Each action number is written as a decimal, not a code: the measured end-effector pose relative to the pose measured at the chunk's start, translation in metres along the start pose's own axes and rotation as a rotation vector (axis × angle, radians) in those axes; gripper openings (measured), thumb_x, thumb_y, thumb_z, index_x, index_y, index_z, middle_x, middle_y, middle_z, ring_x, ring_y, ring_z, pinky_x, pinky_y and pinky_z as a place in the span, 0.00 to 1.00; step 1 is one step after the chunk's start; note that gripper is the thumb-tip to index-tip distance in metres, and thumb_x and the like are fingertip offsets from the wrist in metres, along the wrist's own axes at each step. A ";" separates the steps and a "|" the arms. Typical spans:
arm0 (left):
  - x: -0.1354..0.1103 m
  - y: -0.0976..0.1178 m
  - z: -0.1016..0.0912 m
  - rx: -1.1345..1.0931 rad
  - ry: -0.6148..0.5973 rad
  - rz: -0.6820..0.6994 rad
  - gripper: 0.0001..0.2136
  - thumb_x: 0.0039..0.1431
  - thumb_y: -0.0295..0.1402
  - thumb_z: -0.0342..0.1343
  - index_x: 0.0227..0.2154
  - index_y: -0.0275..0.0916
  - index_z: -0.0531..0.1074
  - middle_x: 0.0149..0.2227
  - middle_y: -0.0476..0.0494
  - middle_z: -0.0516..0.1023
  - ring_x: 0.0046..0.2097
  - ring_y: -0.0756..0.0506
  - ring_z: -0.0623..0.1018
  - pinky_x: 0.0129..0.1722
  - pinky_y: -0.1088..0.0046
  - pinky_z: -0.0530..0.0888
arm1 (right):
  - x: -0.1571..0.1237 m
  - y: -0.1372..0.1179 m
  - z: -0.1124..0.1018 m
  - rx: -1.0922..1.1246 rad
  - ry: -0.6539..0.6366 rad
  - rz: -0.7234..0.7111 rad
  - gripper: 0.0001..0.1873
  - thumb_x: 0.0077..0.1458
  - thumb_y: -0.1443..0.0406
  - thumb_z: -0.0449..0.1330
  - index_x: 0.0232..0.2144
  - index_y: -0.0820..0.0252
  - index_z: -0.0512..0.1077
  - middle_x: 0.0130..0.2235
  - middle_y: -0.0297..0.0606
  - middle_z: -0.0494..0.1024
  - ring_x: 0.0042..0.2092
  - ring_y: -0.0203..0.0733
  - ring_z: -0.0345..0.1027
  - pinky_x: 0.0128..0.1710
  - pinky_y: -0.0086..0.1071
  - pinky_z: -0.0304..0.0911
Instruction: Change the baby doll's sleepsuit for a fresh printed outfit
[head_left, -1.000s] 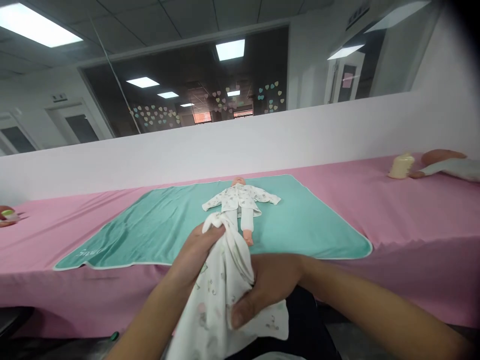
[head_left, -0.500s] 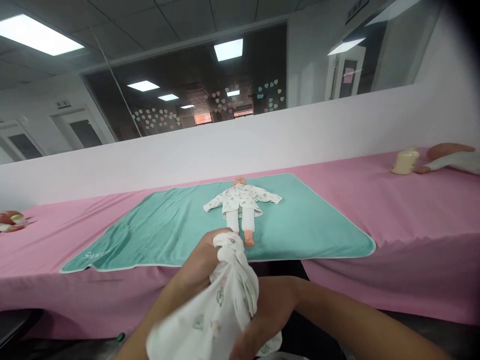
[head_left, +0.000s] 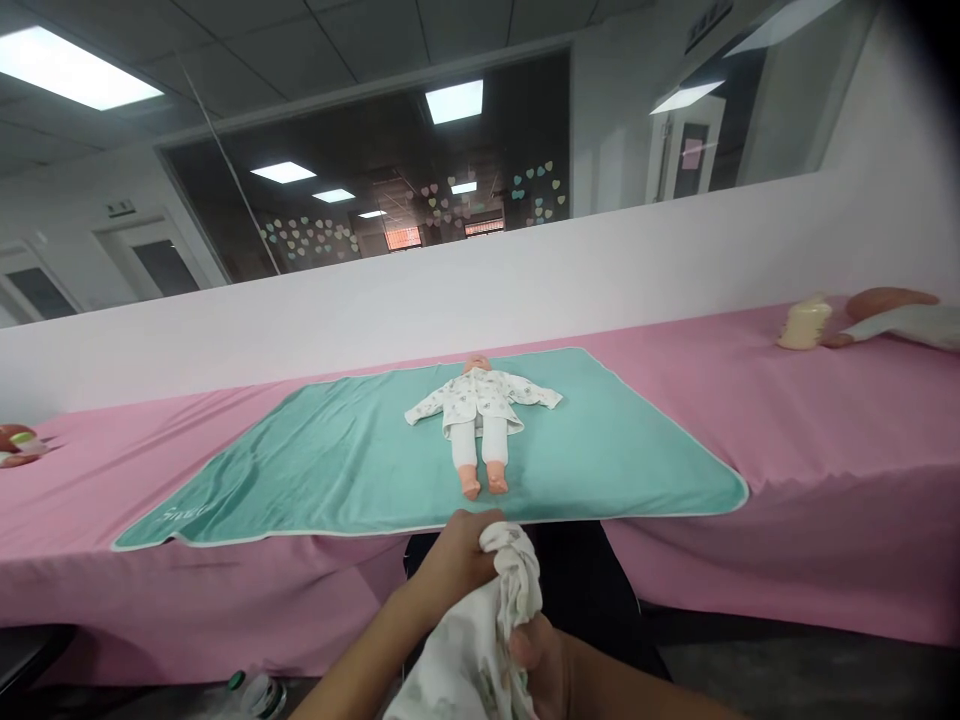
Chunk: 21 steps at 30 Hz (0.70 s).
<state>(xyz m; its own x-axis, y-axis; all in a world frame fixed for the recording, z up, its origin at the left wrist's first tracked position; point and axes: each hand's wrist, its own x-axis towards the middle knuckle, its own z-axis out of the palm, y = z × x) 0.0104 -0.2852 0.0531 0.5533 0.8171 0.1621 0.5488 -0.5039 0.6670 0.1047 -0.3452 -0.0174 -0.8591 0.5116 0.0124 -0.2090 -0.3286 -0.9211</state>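
Low in front of the desk, 2 hands grip a bunched white printed garment. The left hand clasps its top and the right hand pinches it lower down. Beyond them a dressed doll lies face up on a green mat spread over the pink desk. A bottle stands far right.

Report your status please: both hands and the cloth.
Left hand, right hand both shut on white printed garment. Doll lies face-up on green mat, apart from hands.
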 end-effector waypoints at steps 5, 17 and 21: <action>-0.024 -0.008 -0.028 -0.188 -0.047 -0.196 0.05 0.47 0.29 0.48 0.21 0.36 0.59 0.23 0.51 0.61 0.27 0.52 0.60 0.25 0.77 0.57 | -0.033 -0.037 -0.027 0.100 0.079 0.014 0.19 0.31 0.60 0.68 0.23 0.66 0.66 0.17 0.28 0.63 0.15 0.25 0.51 0.12 0.22 0.45; -0.013 0.033 -0.016 -0.072 -0.030 -0.168 0.30 0.44 0.38 0.60 0.52 0.45 0.58 0.47 0.45 0.69 0.44 0.43 0.70 0.38 0.72 0.66 | -0.016 -0.058 -0.046 -0.345 0.723 -0.388 0.09 0.45 0.68 0.54 0.33 0.60 0.66 0.31 0.32 0.68 0.34 0.36 0.60 0.34 0.30 0.57; 0.018 0.002 -0.017 0.231 -0.003 -0.186 0.14 0.51 0.34 0.51 0.43 0.41 0.64 0.37 0.45 0.72 0.35 0.45 0.73 0.29 0.73 0.64 | 0.003 -0.074 -0.065 -0.416 0.747 -0.430 0.08 0.44 0.64 0.58 0.29 0.61 0.65 0.30 0.32 0.66 0.33 0.36 0.59 0.33 0.29 0.56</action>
<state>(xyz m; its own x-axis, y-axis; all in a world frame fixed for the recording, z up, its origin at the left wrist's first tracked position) 0.0109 -0.2664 0.0699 0.4316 0.9007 0.0496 0.7687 -0.3960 0.5022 0.1480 -0.2671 0.0257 -0.1974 0.9444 0.2630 -0.1310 0.2404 -0.9618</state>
